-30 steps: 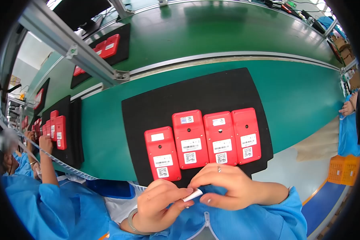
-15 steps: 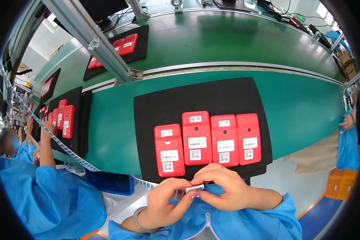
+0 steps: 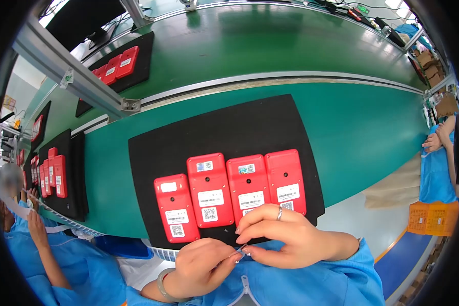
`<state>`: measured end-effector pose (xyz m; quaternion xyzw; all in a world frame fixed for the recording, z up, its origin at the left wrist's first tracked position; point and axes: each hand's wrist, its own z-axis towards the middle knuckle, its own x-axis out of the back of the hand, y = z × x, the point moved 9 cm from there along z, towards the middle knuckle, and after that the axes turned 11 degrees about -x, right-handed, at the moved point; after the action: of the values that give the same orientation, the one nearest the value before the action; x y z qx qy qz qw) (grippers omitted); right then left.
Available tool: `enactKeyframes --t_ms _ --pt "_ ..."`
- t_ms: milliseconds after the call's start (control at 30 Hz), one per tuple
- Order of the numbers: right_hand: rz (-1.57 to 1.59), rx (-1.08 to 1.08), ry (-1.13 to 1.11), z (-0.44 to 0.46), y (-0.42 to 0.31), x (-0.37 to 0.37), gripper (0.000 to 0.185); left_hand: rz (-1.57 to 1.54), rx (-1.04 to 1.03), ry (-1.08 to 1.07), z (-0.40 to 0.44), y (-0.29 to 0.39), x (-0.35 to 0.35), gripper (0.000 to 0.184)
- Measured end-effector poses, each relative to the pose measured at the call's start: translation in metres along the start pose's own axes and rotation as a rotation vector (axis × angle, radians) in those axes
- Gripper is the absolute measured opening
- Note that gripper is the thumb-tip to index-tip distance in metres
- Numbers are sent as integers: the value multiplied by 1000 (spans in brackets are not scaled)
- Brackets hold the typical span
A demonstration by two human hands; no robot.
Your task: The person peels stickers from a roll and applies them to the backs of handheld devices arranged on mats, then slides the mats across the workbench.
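Four red devices lie face down on a black mat [image 3: 214,125], among them a left one [image 3: 177,209] and a rightmost one [image 3: 285,181], each with white labels. Just below the mat's front edge, my left hand [image 3: 204,262] pinches a small, thin, pale piece [image 3: 241,251] between thumb and forefinger. My right hand [image 3: 285,237] meets it there, its thumb at the piece and its other fingers curved above, partly over the third device [image 3: 248,183]. What the small piece is cannot be made out.
A co-worker's hand [image 3: 37,227] is at the left, near more red devices [image 3: 60,176] on another mat. A metal post [image 3: 71,76] rises at the upper left. Another person's hands [image 3: 433,142] rest at the right, above an orange crate [image 3: 431,218].
The view has shifted, so the mat appears further left and lower. The white piece between my hands now looks thinner, and my right forefinger has lifted away from it.
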<state>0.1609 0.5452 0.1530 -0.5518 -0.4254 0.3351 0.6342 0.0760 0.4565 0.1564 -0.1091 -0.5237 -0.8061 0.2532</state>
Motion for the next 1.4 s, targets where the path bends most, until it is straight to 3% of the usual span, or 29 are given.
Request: enactKeyframes --t_ms 100,167,233,300,367,467,633,733,1400 --pt "11 24 -55 1 2 6 16 -45 -14 -17 5 -3 -6 12" --pt "18 -3 -46 1 3 17 15 5 86 -117 3 -12 -13 13" --pt "-166 58 151 6 -5 55 13 6 106 -139 8 -18 -18 16" --pt "-230 -69 317 15 8 97 9 82 -63 -203 20 -8 -27 19" --pt "-289 -273 298 25 34 116 6 94 -44 -289 19 -9 -41 20" --pt "-256 -330 162 36 64 118 7 181 -133 -470 11 -8 -70 21" --pt "-299 -422 -28 43 72 109 4 222 -122 -492 10 -13 -76 22" --pt "-390 -335 -3 47 65 106 9 213 -95 -516 10 -16 -76 22" --pt "-411 -372 34 47 64 109 5 200 -84 -508 12 -16 -75 21"
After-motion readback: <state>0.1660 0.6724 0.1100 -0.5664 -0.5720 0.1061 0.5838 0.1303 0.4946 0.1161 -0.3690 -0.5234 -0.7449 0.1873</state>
